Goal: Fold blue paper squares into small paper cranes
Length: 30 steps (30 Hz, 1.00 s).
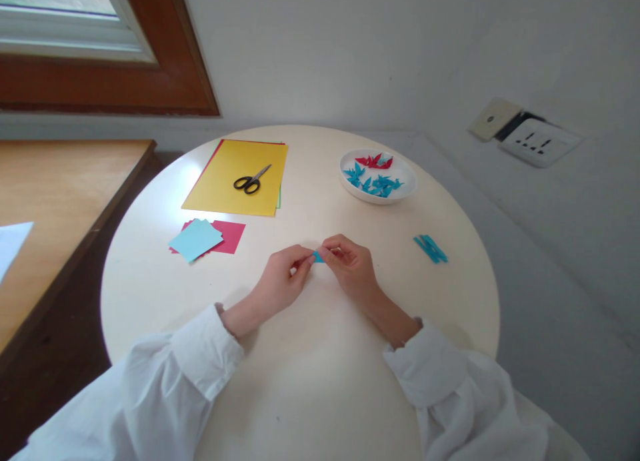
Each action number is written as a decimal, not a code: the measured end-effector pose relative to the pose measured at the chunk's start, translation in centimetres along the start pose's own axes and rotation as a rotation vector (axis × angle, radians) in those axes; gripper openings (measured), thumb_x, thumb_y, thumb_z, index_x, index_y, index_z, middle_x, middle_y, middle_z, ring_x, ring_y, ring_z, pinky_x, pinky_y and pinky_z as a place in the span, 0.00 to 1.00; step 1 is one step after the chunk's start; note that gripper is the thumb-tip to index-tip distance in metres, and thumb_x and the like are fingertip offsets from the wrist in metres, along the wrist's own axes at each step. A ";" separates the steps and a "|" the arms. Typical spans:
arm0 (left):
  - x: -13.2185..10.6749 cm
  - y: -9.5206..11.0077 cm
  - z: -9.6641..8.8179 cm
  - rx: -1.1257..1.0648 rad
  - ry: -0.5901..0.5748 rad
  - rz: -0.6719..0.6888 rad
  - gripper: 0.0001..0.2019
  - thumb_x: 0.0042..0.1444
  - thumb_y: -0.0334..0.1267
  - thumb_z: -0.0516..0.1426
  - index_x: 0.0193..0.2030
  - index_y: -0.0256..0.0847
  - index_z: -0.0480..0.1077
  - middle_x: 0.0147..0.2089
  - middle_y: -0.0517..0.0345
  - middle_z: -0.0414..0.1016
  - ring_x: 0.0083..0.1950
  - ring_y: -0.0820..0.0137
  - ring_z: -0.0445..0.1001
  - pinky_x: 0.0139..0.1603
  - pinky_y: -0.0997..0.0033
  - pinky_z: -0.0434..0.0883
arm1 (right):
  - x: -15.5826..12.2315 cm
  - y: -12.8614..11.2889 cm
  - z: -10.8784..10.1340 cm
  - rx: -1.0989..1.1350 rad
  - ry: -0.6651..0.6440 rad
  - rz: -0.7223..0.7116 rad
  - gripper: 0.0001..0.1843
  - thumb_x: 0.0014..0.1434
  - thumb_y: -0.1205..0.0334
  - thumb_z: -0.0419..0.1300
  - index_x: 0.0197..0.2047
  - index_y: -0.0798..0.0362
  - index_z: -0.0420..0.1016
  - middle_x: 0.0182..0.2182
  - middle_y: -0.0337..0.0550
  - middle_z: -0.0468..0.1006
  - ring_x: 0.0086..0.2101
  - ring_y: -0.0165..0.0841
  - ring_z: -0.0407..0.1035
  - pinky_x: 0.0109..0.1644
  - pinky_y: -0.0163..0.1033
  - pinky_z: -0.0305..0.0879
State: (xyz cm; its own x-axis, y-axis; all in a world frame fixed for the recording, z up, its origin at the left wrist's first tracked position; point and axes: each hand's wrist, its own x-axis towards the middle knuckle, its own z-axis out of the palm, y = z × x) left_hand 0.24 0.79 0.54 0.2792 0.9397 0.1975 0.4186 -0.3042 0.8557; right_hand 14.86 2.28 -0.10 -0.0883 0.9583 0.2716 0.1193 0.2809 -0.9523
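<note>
**Both hands pinch a tiny blue piece, mid-surface**

The round pale surface (pixel 300 367) carries everything. At the back left is a yellow sheet (pixel 220 191) w/ other sheets' edges showing under it. At the back right is a white dish (pixel 378 200) holding small folded bits, blue and red.

The left hand (pixel 280 281) and right hand (pixel 351 266) meet near the middle, wrists low over the surface, white sleeves behind. Each hand's grip is closed, fingertips together on opposite ends of the piece.

Two squares (pixel 196 239), light blue over red, lie front of the sheet. Black scissors (pixel 251 180) rest on the sheet, blades shut. Blue strips (pixel 431 248) lie right of the hands.

The blue piece (pixel 318 256) sits between the two grips, just above the surface and mostly hidden by fingers, so its fold state can't be told.

Judgement: the piece is so small that a light tip-only pinch, edges lined up and wrists braced on the surface, looks best; a hard squeeze could skew the crease.

Squares and strips are the nearest things, both well apart from the hands, so neither obstructs them.
</note>
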 end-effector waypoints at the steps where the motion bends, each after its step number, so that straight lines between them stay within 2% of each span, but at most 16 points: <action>1: 0.0 0.1 0.0 0.022 0.000 0.002 0.09 0.55 0.33 0.48 0.28 0.36 0.67 0.24 0.60 0.68 0.26 0.75 0.61 0.27 0.76 0.59 | 0.0 -0.1 0.0 -0.006 0.001 -0.001 0.06 0.50 0.61 0.59 0.24 0.53 0.69 0.23 0.37 0.70 0.27 0.28 0.64 0.31 0.34 0.61; 6: 0.0 0.4 -0.2 0.091 0.021 -0.008 0.09 0.54 0.32 0.46 0.26 0.38 0.64 0.23 0.61 0.65 0.26 0.74 0.60 0.27 0.75 0.59 | 0.0 -0.1 0.1 -0.065 -0.006 0.034 0.09 0.50 0.59 0.59 0.23 0.53 0.68 0.22 0.36 0.68 0.26 0.28 0.62 0.29 0.34 0.58; 10: 0.1 0.5 -0.2 0.101 0.032 -0.033 0.11 0.56 0.34 0.45 0.23 0.40 0.58 0.22 0.63 0.60 0.25 0.74 0.58 0.27 0.75 0.57 | 0.0 0.3 0.1 -0.140 -0.071 0.046 0.11 0.53 0.57 0.56 0.22 0.53 0.65 0.20 0.35 0.66 0.25 0.28 0.59 0.29 0.34 0.56; 15: 0.2 0.5 -0.1 0.010 -0.002 -0.067 0.15 0.58 0.42 0.47 0.21 0.40 0.56 0.21 0.65 0.56 0.24 0.76 0.54 0.25 0.75 0.55 | -0.2 0.4 0.2 -0.153 -0.142 0.045 0.16 0.55 0.54 0.52 0.20 0.52 0.59 0.18 0.33 0.59 0.22 0.26 0.54 0.26 0.34 0.51; 18: 0.2 0.6 0.0 -0.067 -0.032 -0.085 0.15 0.58 0.42 0.47 0.22 0.40 0.56 0.21 0.66 0.55 0.23 0.76 0.53 0.24 0.75 0.55 | -0.3 0.2 0.4 -0.146 -0.160 0.071 0.20 0.56 0.51 0.50 0.18 0.51 0.53 0.17 0.32 0.53 0.21 0.26 0.50 0.25 0.34 0.48; 21: 0.3 0.7 0.1 -0.124 -0.029 -0.108 0.14 0.57 0.42 0.47 0.22 0.39 0.57 0.20 0.66 0.54 0.23 0.77 0.52 0.23 0.76 0.54 | -0.3 0.1 0.7 -0.132 -0.180 0.097 0.21 0.56 0.49 0.48 0.18 0.51 0.52 0.17 0.33 0.53 0.21 0.26 0.50 0.24 0.35 0.47; 26: 0.3 0.7 0.2 -0.190 -0.009 -0.155 0.14 0.55 0.41 0.49 0.21 0.39 0.56 0.20 0.66 0.53 0.23 0.77 0.52 0.22 0.76 0.51 | -0.3 0.0 1.1 -0.131 -0.127 0.075 0.22 0.56 0.46 0.48 0.18 0.51 0.52 0.16 0.32 0.52 0.21 0.26 0.48 0.24 0.35 0.46; 30: 0.4 0.8 0.0 -0.231 0.011 -0.209 0.17 0.55 0.44 0.50 0.19 0.40 0.54 0.19 0.66 0.52 0.22 0.78 0.50 0.20 0.77 0.50 | -0.3 -0.1 1.0 -0.151 -0.072 0.075 0.24 0.55 0.45 0.50 0.17 0.51 0.50 0.16 0.32 0.51 0.21 0.25 0.48 0.24 0.34 0.45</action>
State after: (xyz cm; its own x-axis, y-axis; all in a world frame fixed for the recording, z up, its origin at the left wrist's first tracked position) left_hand 0.72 0.86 1.30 0.1980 0.9802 0.0096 0.2584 -0.0617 0.9641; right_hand 13.86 1.90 -0.22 -0.1435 0.9723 0.1845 0.2749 0.2182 -0.9364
